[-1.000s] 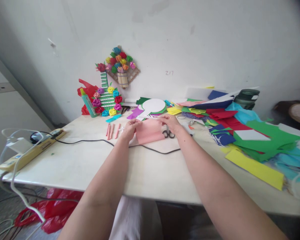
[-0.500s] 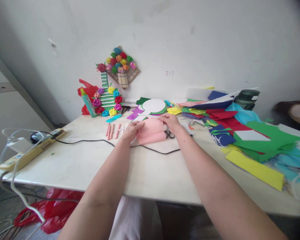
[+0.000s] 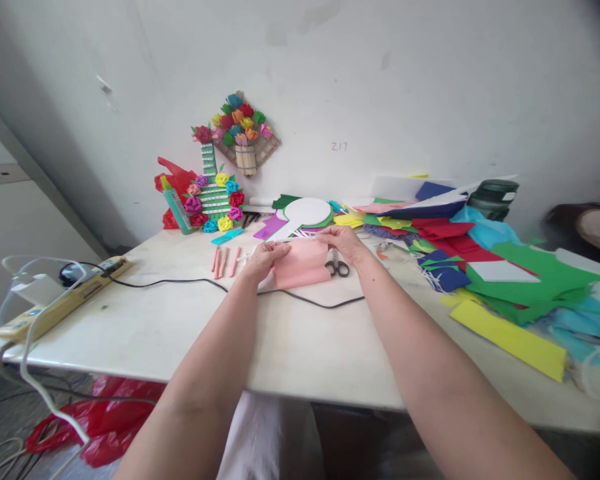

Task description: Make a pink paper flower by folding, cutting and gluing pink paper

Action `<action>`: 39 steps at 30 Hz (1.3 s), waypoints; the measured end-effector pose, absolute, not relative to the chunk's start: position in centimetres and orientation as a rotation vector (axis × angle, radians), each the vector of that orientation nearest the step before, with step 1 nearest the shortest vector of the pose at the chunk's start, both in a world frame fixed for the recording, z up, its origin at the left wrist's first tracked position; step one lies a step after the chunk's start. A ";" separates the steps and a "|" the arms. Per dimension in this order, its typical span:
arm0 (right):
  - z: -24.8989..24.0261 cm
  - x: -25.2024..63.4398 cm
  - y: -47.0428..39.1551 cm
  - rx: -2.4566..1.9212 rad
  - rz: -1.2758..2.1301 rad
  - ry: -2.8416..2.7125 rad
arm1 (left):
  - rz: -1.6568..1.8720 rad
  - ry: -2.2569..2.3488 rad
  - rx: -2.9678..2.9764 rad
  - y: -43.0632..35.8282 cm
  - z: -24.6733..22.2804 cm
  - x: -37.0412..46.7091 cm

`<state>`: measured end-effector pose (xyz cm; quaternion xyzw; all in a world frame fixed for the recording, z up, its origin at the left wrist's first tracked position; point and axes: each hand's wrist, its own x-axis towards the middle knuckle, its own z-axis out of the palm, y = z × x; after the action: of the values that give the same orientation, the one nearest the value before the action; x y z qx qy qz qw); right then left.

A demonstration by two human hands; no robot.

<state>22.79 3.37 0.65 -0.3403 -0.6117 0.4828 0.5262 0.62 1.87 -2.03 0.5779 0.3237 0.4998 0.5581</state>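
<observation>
My left hand [image 3: 269,257] pinches the upper left corner of a pink paper sheet [image 3: 303,265]. At its upper right, my right hand [image 3: 341,241] grips the sheet's top edge with thumb and fingers. A thin white strip lies along that top edge between the hands; what it is made of is too small to tell. Black-handled scissors [image 3: 338,267] rest just right of the sheet, partly hidden by it. Several narrow pink paper rolls [image 3: 225,262] lie to the left of my left hand.
A black cable [image 3: 325,306] crosses the table in front of the sheet. A yellow power strip [image 3: 63,299] sits on the left. Paper flowers on a green stand [image 3: 214,200] and a glue bottle [image 3: 177,207] stand behind. Coloured sheets [image 3: 530,277] pile up on the right.
The white strip between my hands has come down to the pink sheet's top edge. More of the scissors and of the white cutout behind shows now. Both hands have hardly moved.
</observation>
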 end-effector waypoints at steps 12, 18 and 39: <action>0.3 22.7 4.0 -0.861 1.040 -1.470 | 1.195 0.759 1.338 1.6 -1.6 0.9; 0.0 22.8 4.2 -0.837 1.054 -1.466 | 1.188 0.727 1.326 1.6 -1.5 0.9; -0.1 22.4 4.1 -0.794 1.074 -1.427 | 1.241 0.734 1.315 1.5 -1.3 1.0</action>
<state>22.41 4.10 -0.10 -0.3367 -0.6053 0.4555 0.5592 1.00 1.50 -1.28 0.5579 0.3116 0.5268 0.5605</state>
